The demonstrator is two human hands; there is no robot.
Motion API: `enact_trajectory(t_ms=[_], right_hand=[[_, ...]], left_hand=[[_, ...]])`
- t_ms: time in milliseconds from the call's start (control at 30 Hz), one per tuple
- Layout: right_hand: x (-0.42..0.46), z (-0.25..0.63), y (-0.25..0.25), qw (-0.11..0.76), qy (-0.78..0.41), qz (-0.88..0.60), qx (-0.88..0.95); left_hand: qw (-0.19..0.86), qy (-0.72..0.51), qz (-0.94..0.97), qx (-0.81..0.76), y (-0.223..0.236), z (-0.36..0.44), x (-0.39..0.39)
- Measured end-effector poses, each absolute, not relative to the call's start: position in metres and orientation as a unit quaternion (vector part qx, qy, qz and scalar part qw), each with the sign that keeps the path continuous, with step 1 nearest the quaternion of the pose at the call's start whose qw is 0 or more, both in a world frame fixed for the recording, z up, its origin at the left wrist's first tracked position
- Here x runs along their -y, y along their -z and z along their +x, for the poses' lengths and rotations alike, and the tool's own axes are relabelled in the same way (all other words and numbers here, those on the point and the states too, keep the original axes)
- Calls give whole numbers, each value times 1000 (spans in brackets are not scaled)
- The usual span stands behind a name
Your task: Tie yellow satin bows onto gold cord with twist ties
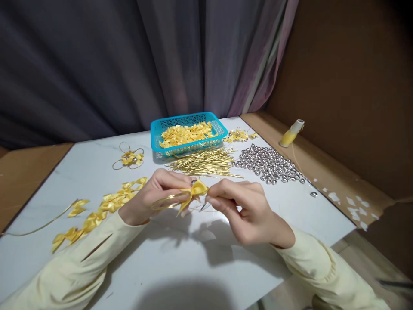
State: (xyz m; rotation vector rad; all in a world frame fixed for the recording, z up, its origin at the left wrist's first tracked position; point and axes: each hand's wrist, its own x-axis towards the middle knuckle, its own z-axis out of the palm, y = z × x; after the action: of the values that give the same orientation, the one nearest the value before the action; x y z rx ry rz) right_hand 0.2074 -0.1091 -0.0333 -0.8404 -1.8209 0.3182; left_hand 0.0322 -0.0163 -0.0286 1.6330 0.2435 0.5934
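Observation:
Both hands meet over the middle of the white table [180, 258]. My left hand [155, 196] is closed, pinching a small yellow ribbon bow [197, 188] with a gold loop trailing from it and a silver bead at its top. My right hand [245, 206] is also closed, its fingertips pinching the bow's right side, where a thin needle-like point shows just below. Both arms wear pale yellow sleeves.
A blue basket [187, 148] of yellow ribbon pieces stands at the back. In front lie a pile of gold strips [206, 161] and a heap of silver beads [271, 163]. A chain of yellow bows [97, 213] lies left, a finished bow [130, 158] behind it. A thread spool [291, 133] lies right.

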Motion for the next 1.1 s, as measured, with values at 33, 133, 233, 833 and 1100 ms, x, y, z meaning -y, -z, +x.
enact_trajectory(t_ms=[33, 133, 233, 833, 1100], right_hand=[[109, 208, 33, 524, -131, -353, 764], [110, 210, 32, 513, -122, -356, 772], [111, 213, 32, 492, -108, -364, 783], [110, 223, 28, 417, 19, -364, 833], [109, 222, 33, 422, 64, -354, 832]], left_hand=[[638, -262, 716, -108, 28, 32, 16], [626, -257, 727, -113, 25, 31, 15], [607, -241, 746, -128, 20, 29, 14], [587, -166, 762, -217, 4, 30, 24], [607, -160, 747, -219, 3, 32, 26]])
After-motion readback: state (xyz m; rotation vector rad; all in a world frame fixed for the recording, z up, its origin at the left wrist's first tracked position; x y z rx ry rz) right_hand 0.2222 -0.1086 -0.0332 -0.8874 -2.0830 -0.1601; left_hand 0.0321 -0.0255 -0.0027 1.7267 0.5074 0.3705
